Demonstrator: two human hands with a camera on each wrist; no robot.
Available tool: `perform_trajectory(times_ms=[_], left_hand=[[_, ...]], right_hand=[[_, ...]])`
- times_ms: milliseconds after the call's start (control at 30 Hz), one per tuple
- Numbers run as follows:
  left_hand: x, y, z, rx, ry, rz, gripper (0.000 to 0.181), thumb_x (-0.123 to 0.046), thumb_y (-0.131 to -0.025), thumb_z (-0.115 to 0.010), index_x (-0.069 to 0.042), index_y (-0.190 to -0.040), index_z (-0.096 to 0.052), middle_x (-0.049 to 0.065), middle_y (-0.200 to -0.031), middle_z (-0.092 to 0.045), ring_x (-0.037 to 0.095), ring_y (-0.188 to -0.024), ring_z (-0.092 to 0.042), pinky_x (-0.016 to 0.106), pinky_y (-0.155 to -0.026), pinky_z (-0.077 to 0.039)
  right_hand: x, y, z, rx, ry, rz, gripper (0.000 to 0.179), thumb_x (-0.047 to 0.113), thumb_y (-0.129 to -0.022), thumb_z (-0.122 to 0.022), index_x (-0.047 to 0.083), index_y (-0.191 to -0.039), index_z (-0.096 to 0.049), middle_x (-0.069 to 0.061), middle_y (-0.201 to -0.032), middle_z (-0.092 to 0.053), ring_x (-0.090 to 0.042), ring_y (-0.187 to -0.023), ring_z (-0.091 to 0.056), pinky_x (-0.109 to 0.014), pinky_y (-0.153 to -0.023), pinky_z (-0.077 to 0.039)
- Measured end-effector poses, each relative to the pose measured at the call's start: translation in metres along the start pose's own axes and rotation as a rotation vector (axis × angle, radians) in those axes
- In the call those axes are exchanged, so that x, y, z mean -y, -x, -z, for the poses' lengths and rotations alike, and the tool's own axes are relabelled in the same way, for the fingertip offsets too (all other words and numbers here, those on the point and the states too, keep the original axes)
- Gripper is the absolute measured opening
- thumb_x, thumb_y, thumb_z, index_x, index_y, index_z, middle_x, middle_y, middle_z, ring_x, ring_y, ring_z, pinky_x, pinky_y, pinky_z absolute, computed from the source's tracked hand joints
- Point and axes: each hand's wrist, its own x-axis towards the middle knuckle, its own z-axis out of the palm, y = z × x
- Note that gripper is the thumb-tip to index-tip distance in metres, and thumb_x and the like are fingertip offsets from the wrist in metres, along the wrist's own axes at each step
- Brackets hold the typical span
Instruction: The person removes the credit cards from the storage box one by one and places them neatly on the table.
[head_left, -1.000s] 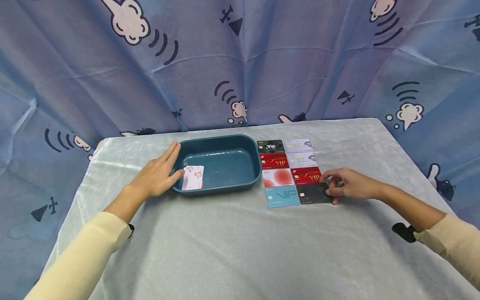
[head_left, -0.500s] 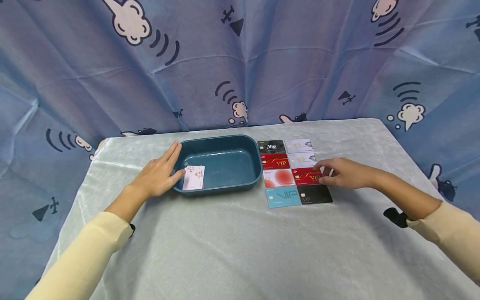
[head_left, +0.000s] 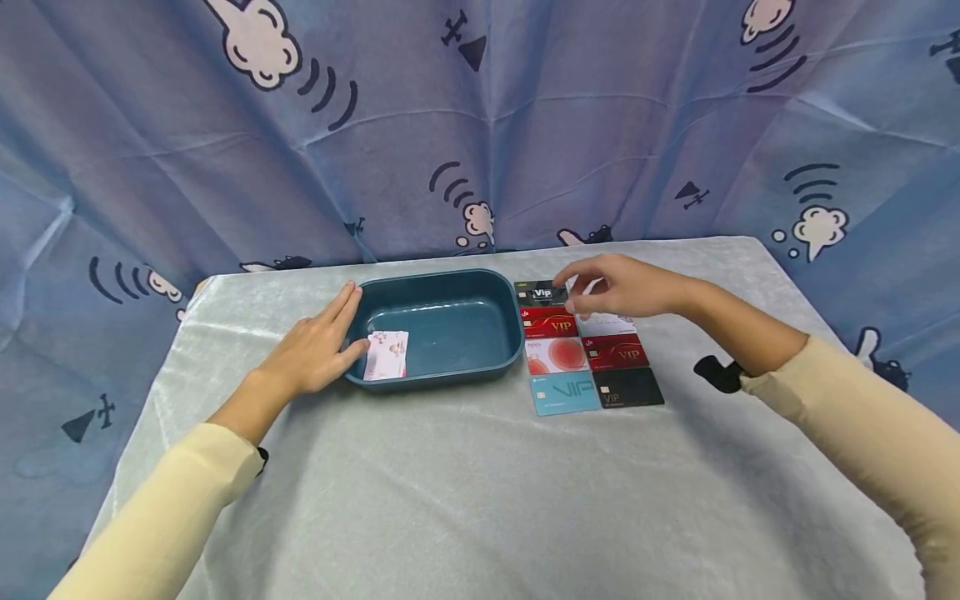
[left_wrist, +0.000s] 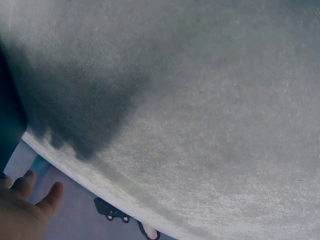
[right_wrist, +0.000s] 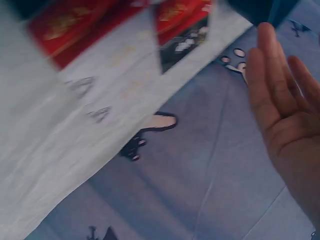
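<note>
My left hand (head_left: 309, 354) rests on the left rim of a dark teal plastic box (head_left: 442, 382), fingers straight, thumb over the inside. A small stack of white cards with a pink pattern (head_left: 387, 357) lies in the box's left end. Right of the box, several bank-style cards lie in two columns: among them a black Vip card (head_left: 527, 295), a light blue card (head_left: 566, 394) and a dark VIP card (head_left: 628, 389). Over the far end of these columns hovers my right hand (head_left: 628, 286), fingers bent loosely and holding nothing. It partly hides the white cards (head_left: 609, 323) there.
A pale grey velvety cloth (head_left: 420, 483) covers the table. Behind the table hangs a blue patterned curtain (head_left: 570, 125). A black strap (head_left: 720, 373) shows at the right wrist. The table's far edge runs close behind the box and cards.
My right hand has left the dark VIP card's edge and moved away and leftward, up along the cards to the far end. The cards, box and left hand stay put.
</note>
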Motion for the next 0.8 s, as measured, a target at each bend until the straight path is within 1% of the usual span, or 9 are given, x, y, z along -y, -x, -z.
perform_trajectory(times_ms=[167, 300, 367, 533, 600, 800], left_hand=[[-0.001, 0.0, 0.0, 0.004, -0.003, 0.005, 0.078, -0.037, -0.103, -0.045, -0.005, -0.16, -0.004, 0.013, -0.167, -0.002, 0.04, -0.144, -0.032, 0.062, -0.108, -0.032], [-0.002, 0.001, 0.001, 0.008, -0.011, 0.009, 0.078, -0.038, -0.103, -0.045, -0.005, -0.16, -0.005, 0.014, -0.167, -0.003, 0.039, -0.145, -0.031, 0.063, -0.108, -0.032], [-0.001, 0.001, 0.001, 0.003, -0.01, 0.004, 0.078, -0.038, -0.102, -0.046, -0.004, -0.16, -0.005, 0.015, -0.166, -0.004, 0.039, -0.145, -0.03, 0.063, -0.108, -0.032], [-0.001, 0.0, 0.0, -0.006, -0.002, -0.006, 0.078, -0.037, -0.102, -0.047, -0.003, -0.16, -0.007, 0.016, -0.166, -0.006, 0.039, -0.144, -0.031, 0.063, -0.107, -0.033], [-0.001, 0.0, 0.0, -0.004, -0.002, -0.004, 0.078, -0.037, -0.102, -0.047, -0.004, -0.16, -0.006, 0.016, -0.166, -0.005, 0.039, -0.145, -0.031, 0.063, -0.107, -0.032], [-0.001, 0.001, 0.001, -0.001, -0.004, -0.004, 0.078, -0.037, -0.102, -0.046, -0.004, -0.16, -0.006, 0.015, -0.166, -0.004, 0.038, -0.146, -0.029, 0.063, -0.107, -0.032]], right_hand=[[0.019, -0.028, 0.006, -0.045, -0.141, 0.027, 0.044, 0.016, -0.098, -0.064, 0.0, -0.137, -0.054, -0.02, -0.121, -0.065, -0.029, -0.095, -0.07, -0.04, -0.085, -0.057], [0.032, -0.049, 0.005, -0.08, -0.218, 0.022, 0.045, 0.022, -0.099, -0.063, 0.003, -0.138, -0.054, -0.019, -0.123, -0.064, -0.026, -0.093, -0.071, -0.037, -0.084, -0.057], [0.038, -0.058, 0.002, -0.084, -0.256, 0.025, 0.045, 0.023, -0.099, -0.063, 0.004, -0.139, -0.054, -0.018, -0.122, -0.063, -0.028, -0.095, -0.072, -0.038, -0.085, -0.057], [0.049, -0.08, -0.007, -0.067, -0.305, 0.042, 0.043, 0.022, -0.099, -0.062, 0.005, -0.138, -0.054, -0.02, -0.123, -0.063, -0.034, -0.103, -0.069, -0.041, -0.088, -0.056], [0.054, -0.088, -0.011, -0.06, -0.315, 0.045, 0.044, 0.022, -0.099, -0.062, 0.004, -0.139, -0.053, -0.021, -0.125, -0.062, -0.034, -0.103, -0.069, -0.041, -0.089, -0.056], [0.063, -0.111, -0.022, -0.031, -0.373, 0.02, 0.049, 0.024, -0.1, -0.061, 0.002, -0.142, -0.048, -0.024, -0.13, -0.057, -0.031, -0.099, -0.071, -0.04, -0.088, -0.056]])
